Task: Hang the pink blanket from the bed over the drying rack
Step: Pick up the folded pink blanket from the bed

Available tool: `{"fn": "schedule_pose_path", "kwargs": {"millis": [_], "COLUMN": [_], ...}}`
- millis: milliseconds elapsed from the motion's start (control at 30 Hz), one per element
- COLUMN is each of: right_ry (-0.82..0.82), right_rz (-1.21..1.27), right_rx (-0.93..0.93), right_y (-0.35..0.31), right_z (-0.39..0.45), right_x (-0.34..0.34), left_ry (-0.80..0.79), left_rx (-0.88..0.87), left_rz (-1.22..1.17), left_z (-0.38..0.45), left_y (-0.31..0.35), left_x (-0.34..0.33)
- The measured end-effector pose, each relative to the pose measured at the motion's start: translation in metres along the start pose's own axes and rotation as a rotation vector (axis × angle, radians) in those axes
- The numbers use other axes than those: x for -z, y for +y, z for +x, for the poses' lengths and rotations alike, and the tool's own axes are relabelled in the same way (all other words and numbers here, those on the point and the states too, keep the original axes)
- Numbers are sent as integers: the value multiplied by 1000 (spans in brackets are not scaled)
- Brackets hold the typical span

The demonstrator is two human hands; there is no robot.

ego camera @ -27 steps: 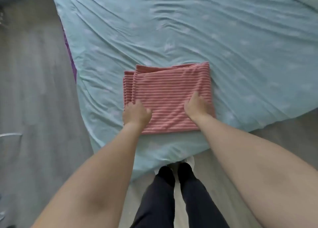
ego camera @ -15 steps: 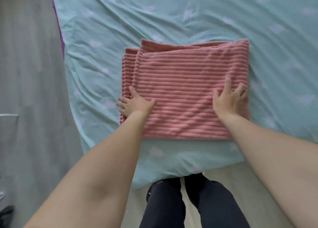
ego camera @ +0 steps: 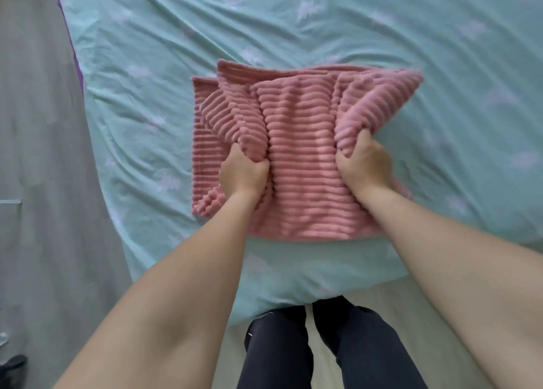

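Observation:
A folded pink ribbed blanket [ego camera: 302, 165] lies near the corner of the bed. My left hand [ego camera: 242, 172] grips a bunched fold of its left part. My right hand [ego camera: 363, 165] grips a bunched fold on its right side. Both gathered folds stand up from the folded stack, while the lowest layer still lies flat on the sheet at the left. The drying rack is out of view.
The bed carries a wrinkled teal sheet [ego camera: 141, 65] with pale star prints, and its corner points toward my legs [ego camera: 308, 350]. Grey floor [ego camera: 32, 183] runs along the left. A pale floor strip lies under my feet.
My hands lay flat on the blanket before; now both have curled and gathered its top layers, which rise in two bunches. The view has moved closer to the bed.

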State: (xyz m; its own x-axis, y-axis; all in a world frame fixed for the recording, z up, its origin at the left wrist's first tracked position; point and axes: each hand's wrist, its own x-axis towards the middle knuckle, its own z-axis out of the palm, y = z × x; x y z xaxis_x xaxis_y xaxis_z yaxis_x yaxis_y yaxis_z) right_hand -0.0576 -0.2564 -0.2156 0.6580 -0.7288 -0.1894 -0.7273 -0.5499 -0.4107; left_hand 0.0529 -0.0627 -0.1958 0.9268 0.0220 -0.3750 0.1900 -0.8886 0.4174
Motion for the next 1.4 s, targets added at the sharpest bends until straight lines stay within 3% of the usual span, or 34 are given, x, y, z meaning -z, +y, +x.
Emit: {"fn": "schedule_pose_path", "kwargs": {"millis": [67, 133, 300, 400, 500, 633, 767, 933, 1100, 1400], "right_ry": [39, 78, -13, -77, -56, -40, -61, -108, -122, -217], "right_rz": [-23, -113, -95, -123, -142, -134, -130, -18, 24, 82], "right_rx": [202, 150, -268, -250, -205, -184, -182, -123, -115, 29], "right_y": [-10, -7, 0, -8, -9, -5, -10, -17, -47, -133], "right_z": [-8, -11, -6, -9, -17, -20, -21, -31, -59, -148], "right_x": [-6, -12, -23, -33, -43, -44, -37, -4, 60, 183], "left_ry": [10, -9, -80, -134, -145, -64, 11, -50, -97, 0], "left_rx": [-142, -168, 271, 425, 471, 387, 184, 64, -62, 71], "left_rz": [-20, 39, 100, 50, 50, 111, -26, 37, 28, -178], "left_z": [-13, -17, 5, 18, 34, 37, 19, -12, -57, -167], "left_y": [8, 7, -7, -21, -37, -45, -36, -12, 15, 13], "left_x": [-9, -21, -24, -14, -9, -10, -16, 3, 64, 226]}}
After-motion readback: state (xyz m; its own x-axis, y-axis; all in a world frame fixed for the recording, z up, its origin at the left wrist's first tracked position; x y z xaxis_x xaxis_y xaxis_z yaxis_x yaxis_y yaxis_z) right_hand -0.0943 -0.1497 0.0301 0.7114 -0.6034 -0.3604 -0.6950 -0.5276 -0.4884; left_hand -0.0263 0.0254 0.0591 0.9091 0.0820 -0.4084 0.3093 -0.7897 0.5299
